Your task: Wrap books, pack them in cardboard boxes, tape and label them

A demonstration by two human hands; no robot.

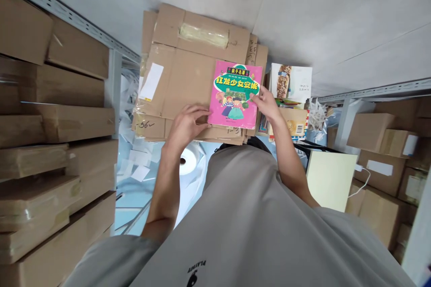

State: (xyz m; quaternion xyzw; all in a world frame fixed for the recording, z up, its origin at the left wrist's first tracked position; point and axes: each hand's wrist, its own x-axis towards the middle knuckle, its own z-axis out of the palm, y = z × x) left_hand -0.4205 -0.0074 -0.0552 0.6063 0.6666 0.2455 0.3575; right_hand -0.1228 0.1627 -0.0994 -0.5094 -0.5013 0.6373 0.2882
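A pink children's picture book (235, 95) with a green and yellow title and two cartoon figures lies face up over a stack of flattened cardboard (191, 76). My right hand (267, 104) pinches the book's right edge, thumb on the cover. At the lower left edge of the same book, my left hand (188, 123) has its curved fingertips and thumb against the side; the exact grip underneath is hidden.
Right of the cardboard stands a pile of books (292, 83). Below it, a white roll (188, 160) rests among plastic wrap. Shelves of cardboard boxes (77, 123) line the left, with more boxes (377, 157) on the right. A pale yellow panel (332, 177) stands near my right arm.
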